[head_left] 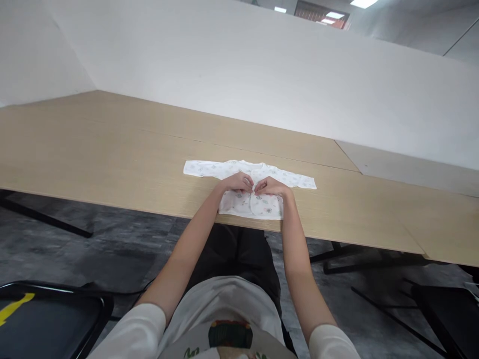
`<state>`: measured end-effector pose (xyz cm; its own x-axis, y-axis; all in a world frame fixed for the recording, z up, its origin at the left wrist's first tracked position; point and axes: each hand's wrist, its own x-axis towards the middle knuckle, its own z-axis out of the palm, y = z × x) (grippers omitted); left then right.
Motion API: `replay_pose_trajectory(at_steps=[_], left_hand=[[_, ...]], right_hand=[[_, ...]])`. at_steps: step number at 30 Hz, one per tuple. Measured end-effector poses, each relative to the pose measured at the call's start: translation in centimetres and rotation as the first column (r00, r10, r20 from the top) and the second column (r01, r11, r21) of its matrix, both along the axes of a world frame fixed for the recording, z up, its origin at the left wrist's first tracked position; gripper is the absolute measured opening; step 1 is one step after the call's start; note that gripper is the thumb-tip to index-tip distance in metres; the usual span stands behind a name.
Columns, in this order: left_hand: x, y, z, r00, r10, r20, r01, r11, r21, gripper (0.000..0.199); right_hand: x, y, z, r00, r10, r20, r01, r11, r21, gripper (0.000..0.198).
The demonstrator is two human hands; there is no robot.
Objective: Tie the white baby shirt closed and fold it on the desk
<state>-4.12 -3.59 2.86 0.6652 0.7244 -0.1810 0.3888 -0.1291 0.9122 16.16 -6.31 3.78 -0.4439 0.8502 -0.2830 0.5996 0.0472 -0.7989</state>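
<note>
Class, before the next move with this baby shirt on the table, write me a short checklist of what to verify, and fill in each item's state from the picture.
1. Baby shirt lies flat on the table: ok.
2. Both sleeves spread out sideways: ok.
3. Left hand and right hand meet at the shirt's front opening: ok.
4. Fingers pinching the fabric edges: cannot tell, too small.
5. Front fastening closed: cannot tell.
6. Shirt's bottom hem on the table, near its front edge: ok.

Soft, matt printed cloth made up the baby shirt [250, 198], lying on the bench [112, 154] of smooth, pale matt wood-grain laminate.
</note>
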Motion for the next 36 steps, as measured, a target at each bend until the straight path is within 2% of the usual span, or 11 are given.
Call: replay_pose_trajectory(at_steps=[4, 12, 16, 23, 29, 36], left_hand=[[0.2, 0.2, -0.4, 1.000, 0.019, 0.005, -0.019, 0.999, 0.048, 0.031], [0.4, 0.2, -0.6, 0.996, 0.020, 0.092, -0.020, 1.000, 0.002, 0.036], [0.4, 0.3, -0.7, 0.997, 0.030, 0.076, -0.033, 0.999, 0.036, 0.034], [0.6, -0.2, -0.2, 0.998, -0.001, 0.064, -0.006, 0.994, 0.107, 0.026], [0.8, 0.4, -1.1, 0.997, -0.018, 0.077, 0.011, 0.996, 0.093, 0.028], [0.7, 0.6, -1.3, 0.995, -0.030, 0.095, 0.022, 0.996, 0.083, 0.027]], right_hand=[[-0.2, 0.1, -0.1, 1.000, 0.013, 0.011, -0.013, 0.999, 0.036, 0.027], [-0.5, -0.1, 0.0, 0.999, 0.020, -0.035, -0.019, 1.000, 0.015, 0.026], [-0.6, -0.2, 0.1, 0.998, 0.014, -0.068, -0.015, 1.000, -0.010, 0.025], [-0.9, -0.6, 0.5, 0.999, 0.006, -0.051, -0.004, 0.999, 0.039, 0.027], [-0.8, -0.3, 0.3, 0.998, -0.008, -0.066, 0.008, 1.000, 0.006, 0.031], [-0.7, -0.2, 0.4, 0.998, -0.016, -0.058, 0.015, 1.000, -0.017, 0.032]])
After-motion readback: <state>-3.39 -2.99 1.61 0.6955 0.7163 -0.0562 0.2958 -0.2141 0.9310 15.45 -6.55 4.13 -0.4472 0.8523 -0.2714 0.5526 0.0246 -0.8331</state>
